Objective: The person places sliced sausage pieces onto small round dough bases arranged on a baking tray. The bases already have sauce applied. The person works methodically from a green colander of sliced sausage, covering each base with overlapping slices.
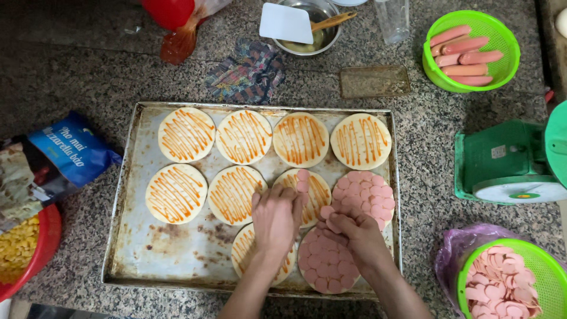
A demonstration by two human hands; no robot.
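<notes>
A worn metal baking tray (136, 254) holds several round dough bases striped with orange sauce (186, 134). Two bases at the right front are covered with pink sausage slices (363, 192). My left hand (276, 217) lies palm down over the middle base of the second row (317, 198), fingertips by two slices at its top edge. My right hand (353, 231) hovers beside it above a covered base (322, 269), pinching a few sausage slices (326, 212) between thumb and fingers.
A green basket of sliced sausage (505, 283) stands at the front right, a green basket of whole sausages (471, 52) at the back right, a green scale (511, 162) between them. At left lie a blue cheese bag (74, 150) and a red bowl of corn (23, 248). Behind the tray: steel bowl (307, 29), cloth (248, 74).
</notes>
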